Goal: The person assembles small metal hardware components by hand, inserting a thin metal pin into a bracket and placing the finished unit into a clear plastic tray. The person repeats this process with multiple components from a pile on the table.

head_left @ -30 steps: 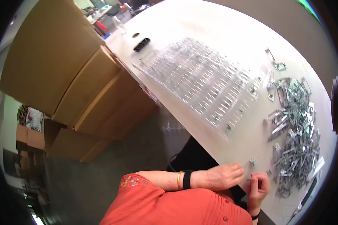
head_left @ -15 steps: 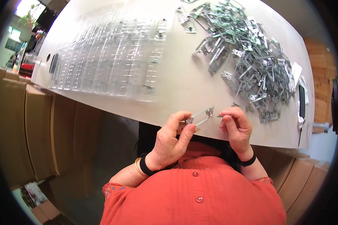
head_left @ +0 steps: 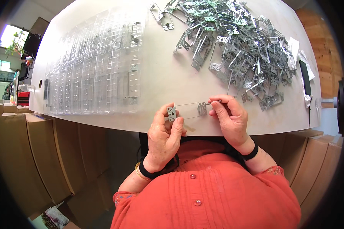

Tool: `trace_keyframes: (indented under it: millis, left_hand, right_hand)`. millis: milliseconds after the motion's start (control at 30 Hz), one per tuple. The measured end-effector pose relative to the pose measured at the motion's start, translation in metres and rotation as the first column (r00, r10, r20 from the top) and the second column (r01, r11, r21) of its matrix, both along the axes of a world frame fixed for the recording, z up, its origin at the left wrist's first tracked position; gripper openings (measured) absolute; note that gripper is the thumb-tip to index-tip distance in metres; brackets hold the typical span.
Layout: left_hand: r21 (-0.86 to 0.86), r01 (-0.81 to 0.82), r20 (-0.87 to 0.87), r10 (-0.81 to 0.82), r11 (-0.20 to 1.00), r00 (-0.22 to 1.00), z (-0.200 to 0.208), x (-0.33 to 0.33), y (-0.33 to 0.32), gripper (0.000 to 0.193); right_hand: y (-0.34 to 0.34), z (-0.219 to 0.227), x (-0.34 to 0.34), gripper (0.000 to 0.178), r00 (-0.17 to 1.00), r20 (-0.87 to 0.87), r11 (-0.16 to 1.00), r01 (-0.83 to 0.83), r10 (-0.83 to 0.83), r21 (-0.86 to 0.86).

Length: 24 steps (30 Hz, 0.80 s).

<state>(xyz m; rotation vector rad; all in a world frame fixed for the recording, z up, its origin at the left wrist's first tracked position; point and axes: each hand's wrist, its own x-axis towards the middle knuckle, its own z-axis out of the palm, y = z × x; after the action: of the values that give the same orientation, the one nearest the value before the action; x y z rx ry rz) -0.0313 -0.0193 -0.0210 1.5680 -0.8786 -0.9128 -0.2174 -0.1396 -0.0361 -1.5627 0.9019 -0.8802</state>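
My left hand (head_left: 161, 137) pinches one end plate of a small metal bracket frame (head_left: 172, 113) between thumb and fingers. Two thin rods run from that plate to a second end plate near my other hand, just above the table's near edge. My right hand (head_left: 232, 121) is closed, thumb against forefinger, on a thin dark metal pin (head_left: 209, 103). The pin's tip meets or nearly meets the far end plate; I cannot tell whether they touch. Beyond my right hand lies a large heap of similar metal bracket frames (head_left: 252, 57).
Clear plastic compartment trays (head_left: 91, 84) cover the table's left side, with a few metal frames in the rightmost column. White crumpled paper (head_left: 293, 49) and a dark flat strip (head_left: 305, 78) lie at the right edge. Cardboard boxes (head_left: 46, 149) stand beneath and left of the table (head_left: 156, 76).
My left hand has turned the bracket frame so its plate faces up and the rods lie nearly level. My right hand has come left, bringing the pin to the far plate. The whole view has shifted.
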Motion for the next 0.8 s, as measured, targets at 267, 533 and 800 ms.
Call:
trace_keyframes:
  millis: [267, 533, 800]
  left_hand:
    - [-0.027, 0.005, -0.121, -0.008, 1.0, 0.993, -0.008, 0.003, 0.002, 0.055]
    - [-0.052, 0.046, -0.118, -0.052, 0.998, 0.992, -0.011, 0.007, 0.003, 0.056]
    - [-0.058, 0.054, -0.103, -0.06, 0.997, 0.993, -0.015, 0.008, 0.004, 0.053]
  right_hand:
    - [-0.002, -0.004, 0.01, 0.012, 0.999, -0.036, 0.996, 0.023, -0.026, -0.086]
    - [-0.002, -0.005, 0.01, 0.01, 0.996, -0.08, 0.992, 0.035, -0.045, -0.118]
    - [-0.002, -0.005, 0.011, 0.011, 0.994, -0.087, 0.995, 0.055, -0.063, -0.087]
